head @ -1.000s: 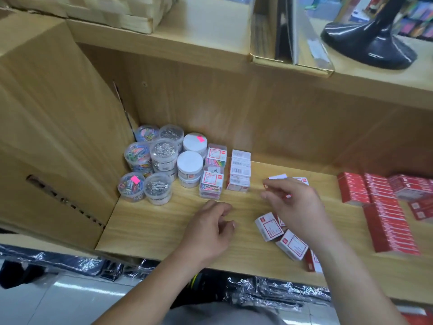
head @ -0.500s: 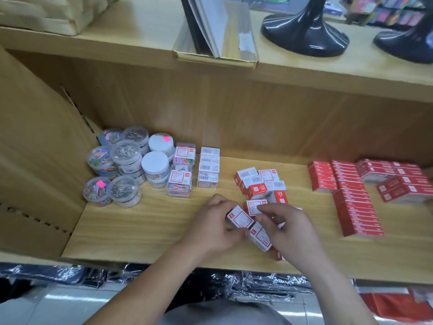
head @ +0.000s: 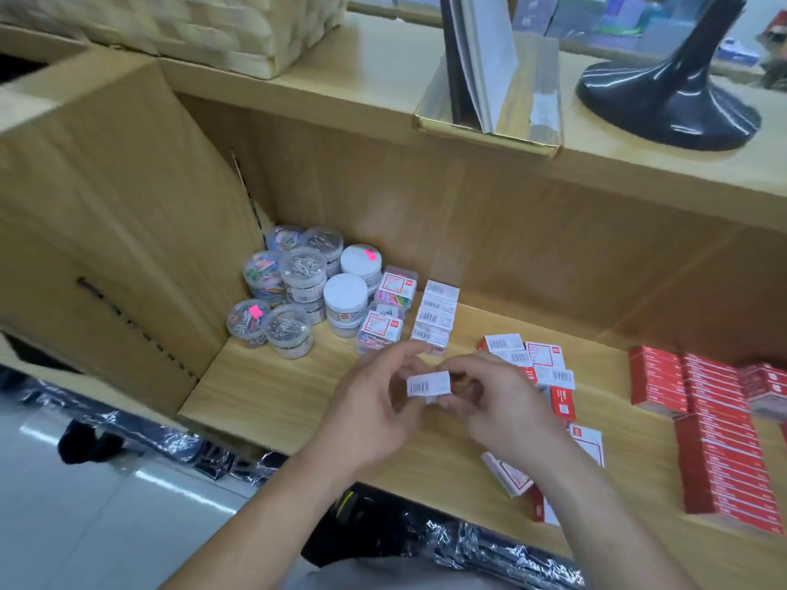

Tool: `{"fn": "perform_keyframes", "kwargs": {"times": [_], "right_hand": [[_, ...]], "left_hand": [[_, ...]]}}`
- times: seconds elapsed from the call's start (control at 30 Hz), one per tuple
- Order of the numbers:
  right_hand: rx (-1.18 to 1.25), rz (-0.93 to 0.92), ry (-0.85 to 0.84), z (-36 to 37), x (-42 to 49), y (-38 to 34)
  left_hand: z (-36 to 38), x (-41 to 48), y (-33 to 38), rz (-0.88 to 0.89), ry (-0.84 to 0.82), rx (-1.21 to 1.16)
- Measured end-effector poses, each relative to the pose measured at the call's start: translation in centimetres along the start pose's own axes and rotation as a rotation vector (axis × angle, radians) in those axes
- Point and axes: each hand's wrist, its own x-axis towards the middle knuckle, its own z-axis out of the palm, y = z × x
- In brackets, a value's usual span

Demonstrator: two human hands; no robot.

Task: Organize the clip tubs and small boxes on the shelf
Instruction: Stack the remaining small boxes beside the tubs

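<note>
Centrally, the small white barcode box (head: 429, 384) was held over the shelf board (head: 272, 402), between both hands. The left hand (head: 374, 406) pinched its left end, with thumb and fingers curled round that end. The right hand (head: 500, 404) pinched its right end in the same manner. The barcode face pointed up toward the camera, and only the fingertips touched the box.

Just behind the hands stood a row of matching barcode boxes (head: 436, 317), running front to back. Left of that row sat clear boxes of coloured clips (head: 380, 332). Further left, the round clip tubs (head: 298, 287) were clustered in the shelf corner, some of them stacked.

Right of the hands, loose red-and-white small boxes (head: 541, 355) lay on the board at mixed angles. Well apart on the right, flat red boxes (head: 719, 440) lay in rows. On the upper shelf stood a woven basket (head: 213, 31) and a black stand base (head: 664, 108).
</note>
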Motion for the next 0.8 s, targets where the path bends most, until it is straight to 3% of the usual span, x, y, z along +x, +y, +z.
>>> {"fn": "perform_keyframes", "kwargs": {"times": [0.1, 0.23, 0.5, 0.8], "right_hand": [[-0.139, 0.141, 0.049, 1.1, 1.6, -0.3], [-0.315, 0.228, 0.067, 2.6, 2.7, -0.9], [-0.037, 0.275, 0.13, 3.1, 3.6, -0.6], [0.048, 0.275, 0.113, 3.0, 3.7, -1.1]], "left_hand": [[0.1, -0.7, -1.8, -0.085, 0.095, 0.091], [0.4, -2.4, -3.8, -0.149, 0.072, 0.17], [0.6, -1.2, -3.5, -0.095, 0.05, 0.333], [0.8, -0.6, -2.5, -0.11, -0.029, 0.516]]}}
